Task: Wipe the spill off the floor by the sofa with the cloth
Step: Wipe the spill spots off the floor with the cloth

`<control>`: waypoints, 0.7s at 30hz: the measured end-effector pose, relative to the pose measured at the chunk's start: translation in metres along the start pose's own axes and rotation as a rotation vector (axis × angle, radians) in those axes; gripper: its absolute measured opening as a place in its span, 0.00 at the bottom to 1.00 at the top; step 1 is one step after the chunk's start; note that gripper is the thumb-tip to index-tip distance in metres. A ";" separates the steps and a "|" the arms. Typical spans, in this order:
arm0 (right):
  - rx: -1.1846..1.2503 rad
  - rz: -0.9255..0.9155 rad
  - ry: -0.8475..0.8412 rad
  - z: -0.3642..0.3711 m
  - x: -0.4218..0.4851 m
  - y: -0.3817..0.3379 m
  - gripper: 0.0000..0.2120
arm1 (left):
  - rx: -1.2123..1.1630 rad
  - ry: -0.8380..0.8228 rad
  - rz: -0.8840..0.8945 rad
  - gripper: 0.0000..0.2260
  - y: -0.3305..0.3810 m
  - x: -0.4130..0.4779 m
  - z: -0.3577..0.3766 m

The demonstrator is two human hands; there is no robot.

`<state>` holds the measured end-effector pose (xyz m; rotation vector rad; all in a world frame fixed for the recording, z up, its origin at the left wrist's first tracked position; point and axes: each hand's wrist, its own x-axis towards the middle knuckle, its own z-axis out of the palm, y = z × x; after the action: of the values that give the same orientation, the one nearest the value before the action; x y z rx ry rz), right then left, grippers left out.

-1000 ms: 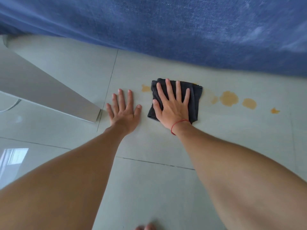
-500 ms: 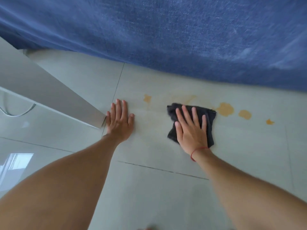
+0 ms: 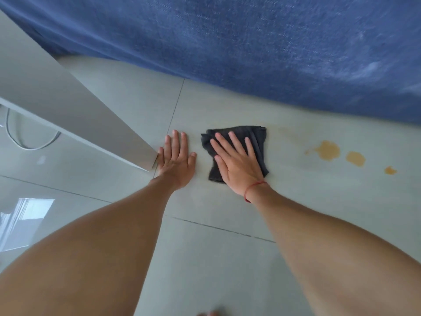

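Right hand: our right hand (image 3: 239, 166) lies flat, fingers spread, pressing the dark cloth (image 3: 257, 142) on the floor (image 3: 227, 258) near the sofa (image 3: 250, 53) edge.
Left hand: our left hand (image 3: 176, 158) lies flat and empty, bracing beside it.
Spill: orange spots (image 3: 329, 150) remain well right of the cloth.
Technique: we judge firm, even pressure and long strokes rightward work best.

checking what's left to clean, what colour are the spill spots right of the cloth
Orange-yellow: three spill spots on the pale floor tile, right of the dark cloth. Head view, the only one.
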<state>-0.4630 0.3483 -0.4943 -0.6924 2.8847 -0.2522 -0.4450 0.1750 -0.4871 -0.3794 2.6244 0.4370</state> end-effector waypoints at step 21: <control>0.036 0.061 0.026 0.002 0.012 -0.005 0.23 | -0.006 0.001 -0.012 0.27 0.001 -0.001 -0.002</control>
<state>-0.4713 0.3383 -0.4966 -0.5987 2.9129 -0.3061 -0.4455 0.1759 -0.4850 -0.3976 2.6212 0.4402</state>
